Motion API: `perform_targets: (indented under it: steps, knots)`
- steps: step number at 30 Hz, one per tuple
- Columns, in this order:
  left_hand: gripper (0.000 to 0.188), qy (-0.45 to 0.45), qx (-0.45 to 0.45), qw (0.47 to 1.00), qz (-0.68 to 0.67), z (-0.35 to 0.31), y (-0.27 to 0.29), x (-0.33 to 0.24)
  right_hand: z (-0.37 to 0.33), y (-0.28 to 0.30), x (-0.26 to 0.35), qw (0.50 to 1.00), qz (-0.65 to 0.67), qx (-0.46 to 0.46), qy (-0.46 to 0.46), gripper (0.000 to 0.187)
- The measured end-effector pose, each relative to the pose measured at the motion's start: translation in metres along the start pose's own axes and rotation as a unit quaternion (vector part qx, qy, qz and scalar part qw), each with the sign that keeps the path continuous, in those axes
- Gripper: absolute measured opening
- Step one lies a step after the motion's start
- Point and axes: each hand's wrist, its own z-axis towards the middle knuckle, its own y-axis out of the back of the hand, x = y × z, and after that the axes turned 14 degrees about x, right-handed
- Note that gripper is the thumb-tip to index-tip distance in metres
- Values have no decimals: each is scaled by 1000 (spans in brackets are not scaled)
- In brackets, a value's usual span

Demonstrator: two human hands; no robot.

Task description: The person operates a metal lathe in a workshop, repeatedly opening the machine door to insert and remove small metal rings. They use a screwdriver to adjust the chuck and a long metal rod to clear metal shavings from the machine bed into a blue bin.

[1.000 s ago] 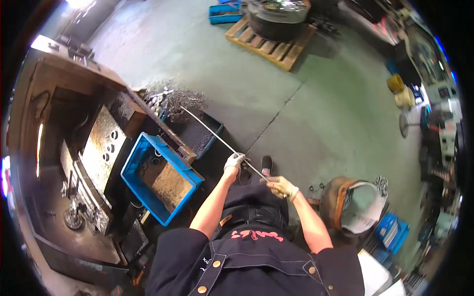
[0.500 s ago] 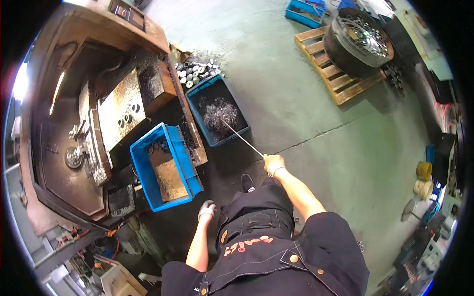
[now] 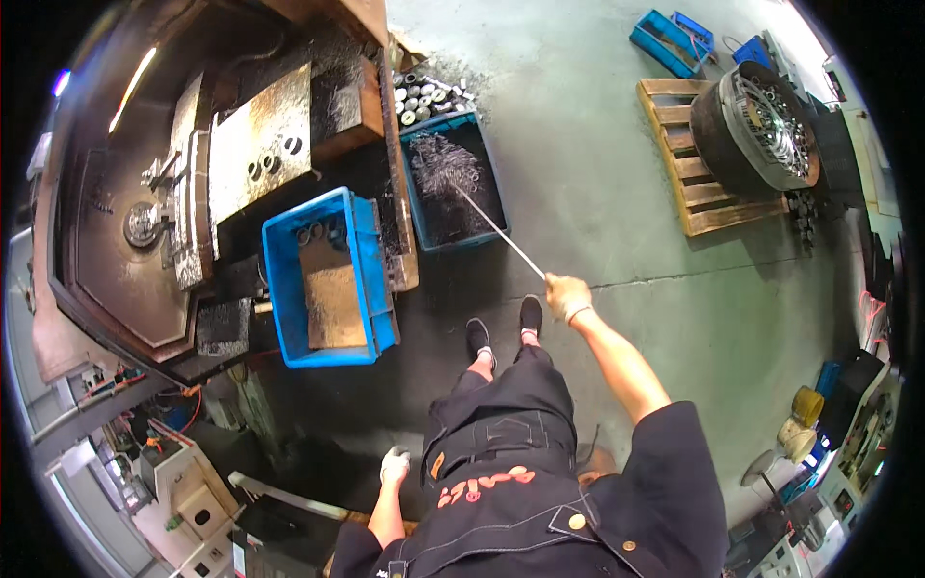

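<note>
My right hand point(image 3: 568, 297), in a pale glove, is closed round the near end of a long thin metal rod point(image 3: 506, 238). The rod slants away to the left, and its far end reaches a tangled clump of metal shavings point(image 3: 445, 166). The clump lies in a dark-stained blue bin point(image 3: 461, 241) on the floor beside the machine. By my left side, my gloved left hand point(image 3: 395, 465) hangs low with loosely bent fingers and nothing visible in it.
A larger blue crate point(image 3: 381, 308) with several dark rings stands by the open machine point(image 3: 116, 299). Metal cylinders point(image 3: 419, 99) are heaped behind the bin. At the far right, a round drum point(image 3: 723, 135) of metal parts sits on a wooden pallet point(image 3: 679, 169).
My view has shifted, and both my shoes show now. The clump of shavings has moved toward the far left of the bin, with the rod still against it.
</note>
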Motion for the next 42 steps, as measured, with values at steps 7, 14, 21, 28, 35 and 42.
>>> perform_targets:
  steps: [7, 14, 21, 28, 35, 42]
  knots:
    - [26, -47, -27, 998, 34, 4, -3, -29, -12, -14, -6, 1000, 0, 1, -2, 21]
    - [28, -139, 39, 988, 56, 51, -19, -140, -31, -35, -47, 1000, 20, 2, -15, 28]
    - [24, -278, 123, 953, -17, 43, -51, -274, -60, -19, -53, 999, -38, 28, 7, 20]
    - [21, -224, 208, 940, -150, 60, -66, -300, -75, 24, -73, 993, -115, 6, 34, 25]
    - [39, -189, 216, 889, -356, 105, -108, -420, -87, 25, -44, 817, 556, 150, -29, 29]
    - [27, -115, 215, 782, -574, 152, -100, -489, -101, 4, -4, 881, 461, 97, 38, 36]
